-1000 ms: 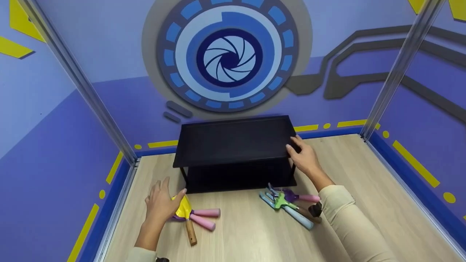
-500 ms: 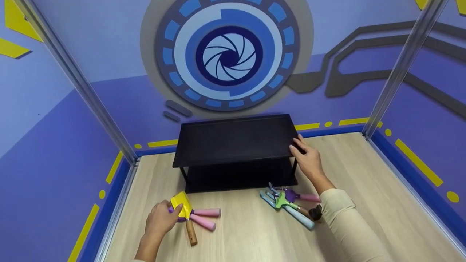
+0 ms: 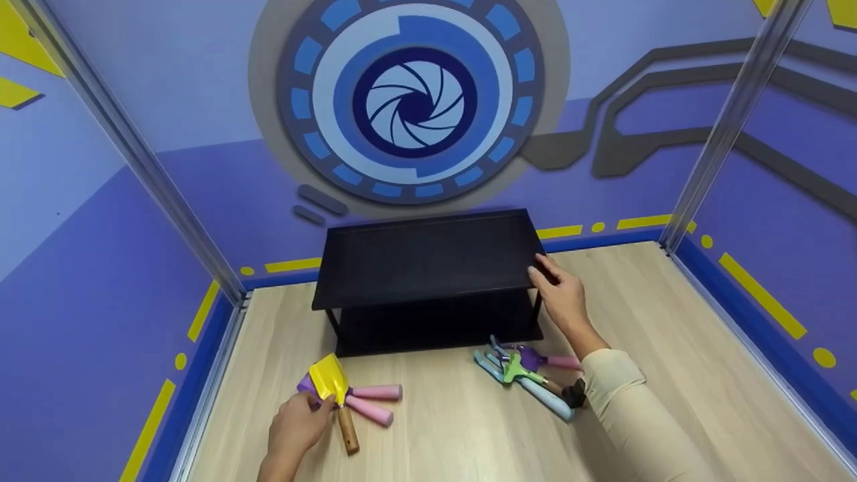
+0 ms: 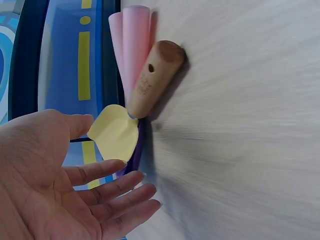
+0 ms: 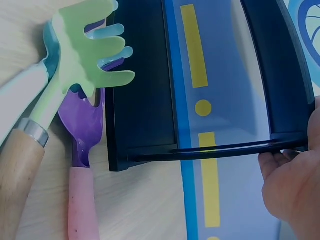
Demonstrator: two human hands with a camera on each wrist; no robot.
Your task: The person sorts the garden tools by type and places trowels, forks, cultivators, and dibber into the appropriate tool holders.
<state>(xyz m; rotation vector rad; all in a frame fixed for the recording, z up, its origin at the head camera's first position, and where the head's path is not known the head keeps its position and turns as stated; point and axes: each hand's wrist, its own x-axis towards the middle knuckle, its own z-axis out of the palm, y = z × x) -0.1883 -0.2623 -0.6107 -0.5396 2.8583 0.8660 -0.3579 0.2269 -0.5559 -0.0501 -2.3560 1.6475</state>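
Note:
At the lower left in the head view, my left hand [image 3: 298, 425] is at a yellow toy shovel [image 3: 328, 378] with a wooden handle. Seen from the left wrist, the thumb touches one edge of the yellow blade [image 4: 116, 132], and the index fingertip lies at its lower end; the fingers are nearly straight. Beneath the shovel lie purple tools [image 3: 306, 385] with two pink handles [image 3: 375, 391]. My right hand [image 3: 566, 298] holds the right edge of the black two-tier shelf [image 3: 428, 261]. From the right wrist, its fingertips [image 5: 270, 162] show bent at the upper tier's corner.
In front of the shelf's right end lies a pile: a green hand rake [image 3: 514, 369] with a wooden handle, a light blue rake [image 3: 546, 398] and a purple rake [image 3: 532, 359] with a pink handle. The blue back wall [image 3: 221, 201] stands behind the shelf.
My left hand has come down from above the yellow shovel to its blade, uncovering more of the blade and the purple piece. My right hand stays at the shelf's right edge.

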